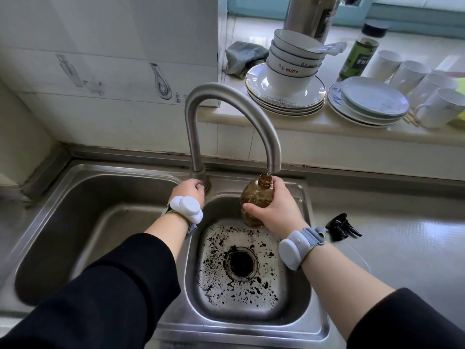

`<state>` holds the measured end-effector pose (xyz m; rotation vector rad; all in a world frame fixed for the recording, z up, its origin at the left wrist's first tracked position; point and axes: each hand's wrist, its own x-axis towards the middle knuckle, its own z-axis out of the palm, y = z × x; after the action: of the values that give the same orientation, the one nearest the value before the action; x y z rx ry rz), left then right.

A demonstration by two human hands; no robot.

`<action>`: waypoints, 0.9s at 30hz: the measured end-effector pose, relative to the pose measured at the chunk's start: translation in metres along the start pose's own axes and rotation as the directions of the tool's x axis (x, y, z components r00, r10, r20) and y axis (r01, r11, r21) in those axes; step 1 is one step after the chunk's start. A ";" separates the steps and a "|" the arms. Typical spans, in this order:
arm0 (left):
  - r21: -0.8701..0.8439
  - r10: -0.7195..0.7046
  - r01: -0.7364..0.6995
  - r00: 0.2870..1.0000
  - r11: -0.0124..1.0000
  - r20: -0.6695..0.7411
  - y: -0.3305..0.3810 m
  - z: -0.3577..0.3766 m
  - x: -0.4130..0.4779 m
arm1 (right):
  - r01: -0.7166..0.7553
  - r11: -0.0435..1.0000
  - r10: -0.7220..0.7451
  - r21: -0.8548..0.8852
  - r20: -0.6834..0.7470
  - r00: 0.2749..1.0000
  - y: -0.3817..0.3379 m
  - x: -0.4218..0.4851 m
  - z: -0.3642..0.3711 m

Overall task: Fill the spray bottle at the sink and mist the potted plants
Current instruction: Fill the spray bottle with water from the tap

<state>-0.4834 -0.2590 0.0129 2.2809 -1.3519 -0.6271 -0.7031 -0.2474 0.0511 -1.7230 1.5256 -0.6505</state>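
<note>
At the sink (239, 328), right hand (274, 207) round bottle (254, 197); left hand (188, 190) round near-hidden tap handle (204, 185).

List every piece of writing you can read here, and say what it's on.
"LOVE", with a heart for the O: a lower bowl in the stack.
Bowl above: similar lettering, partly hidden, unreadable.
Flask: white characters on a dark label, too blurred.
Green bottle: white characters, too blurred.
Wall tile: small marks, too small to read.
</note>
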 end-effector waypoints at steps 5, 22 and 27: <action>0.009 0.008 -0.008 1.000 1.000 -0.003 -0.001 0.000 0.002 | 0.001 1.000 -0.001 0.001 0.001 1.000 -0.001 0.001 -0.001; 0.049 0.013 -0.014 0.999 0.999 0.033 -0.005 0.000 0.009 | -0.004 1.000 0.003 0.015 0.014 1.000 -0.006 0.000 0.000; 0.045 0.014 -0.016 1.000 0.999 0.026 -0.006 0.001 0.011 | -0.003 1.000 0.003 0.004 -0.001 1.000 -0.006 0.000 0.002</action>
<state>-0.4752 -0.2658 0.0065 2.3031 -1.4075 -0.6297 -0.6978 -0.2465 0.0549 -1.7172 1.5267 -0.6529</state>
